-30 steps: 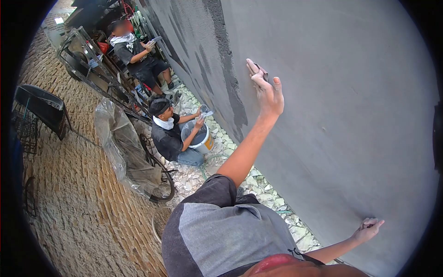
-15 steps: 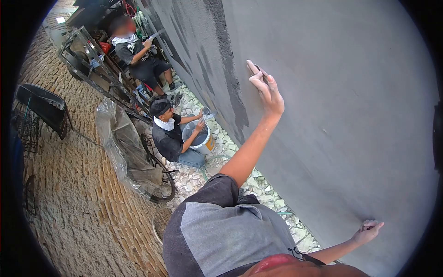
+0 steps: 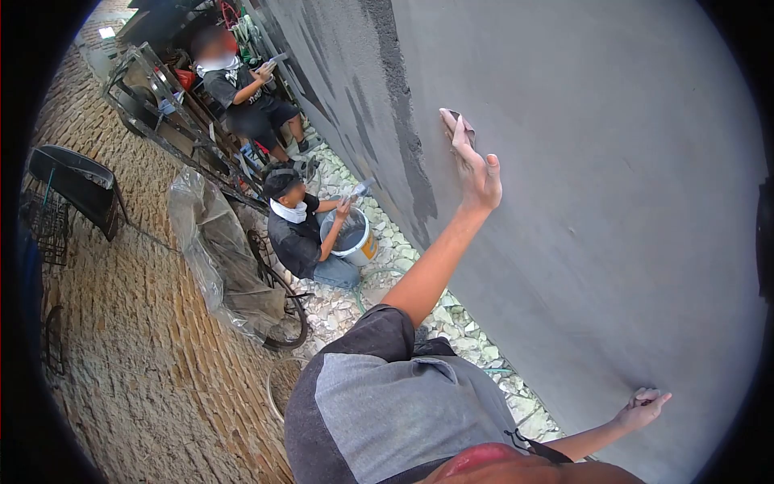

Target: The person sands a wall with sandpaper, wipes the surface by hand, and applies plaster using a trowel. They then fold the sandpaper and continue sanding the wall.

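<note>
My left hand (image 3: pixel 476 173) is raised against the smooth grey plastered wall (image 3: pixel 580 234). Its fingers press a small dark piece of sandpaper (image 3: pixel 469 121) to the surface; only an edge of the sheet shows. Pale dust coats the fingers. Lower down, my right hand (image 3: pixel 642 410) rests on the same wall, fingers curled and one digit pointing outward. Whatever its fingers close around is hidden.
One co-worker (image 3: pixel 298 230) squats by a white bucket (image 3: pixel 351 235) of grey mix, holding a putty knife (image 3: pixel 363 187). Another co-worker (image 3: pixel 246 93) sits farther back. White stones (image 3: pixel 459 327) line the wall's foot. A plastic-covered bicycle (image 3: pixel 234 266) stands left.
My left hand has shifted slightly right and down, exposing more of the sandpaper. My right hand has barely moved. The squatting co-worker's putty knife has moved up, away from the bucket.
</note>
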### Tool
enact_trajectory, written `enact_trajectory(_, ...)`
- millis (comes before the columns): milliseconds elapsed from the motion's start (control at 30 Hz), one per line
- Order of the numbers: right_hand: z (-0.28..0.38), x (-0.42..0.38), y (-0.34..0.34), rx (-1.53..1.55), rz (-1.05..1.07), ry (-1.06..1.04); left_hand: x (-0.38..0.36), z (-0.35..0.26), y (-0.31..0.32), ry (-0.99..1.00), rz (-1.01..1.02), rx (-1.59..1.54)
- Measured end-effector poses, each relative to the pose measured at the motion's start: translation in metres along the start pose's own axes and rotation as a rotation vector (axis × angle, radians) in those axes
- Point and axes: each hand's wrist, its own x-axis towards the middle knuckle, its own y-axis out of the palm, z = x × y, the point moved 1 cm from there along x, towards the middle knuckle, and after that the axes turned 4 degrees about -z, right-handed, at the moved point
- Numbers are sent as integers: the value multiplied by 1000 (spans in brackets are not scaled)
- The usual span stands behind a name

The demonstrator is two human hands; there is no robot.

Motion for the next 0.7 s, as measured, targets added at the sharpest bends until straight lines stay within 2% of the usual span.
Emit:
enact_trajectory(167, 3, -3, 4, -16, -19, -21, 3, -6, 0, -61, 37, 102)
enact_trajectory(367, 5, -3, 7, -23, -37, -40, 6, -9, -3, -137, 36, 83)
enact_trajectory(700, 2, -1, 0, -10, 11, -16, 7, -5, -6, -129, 30, 94)
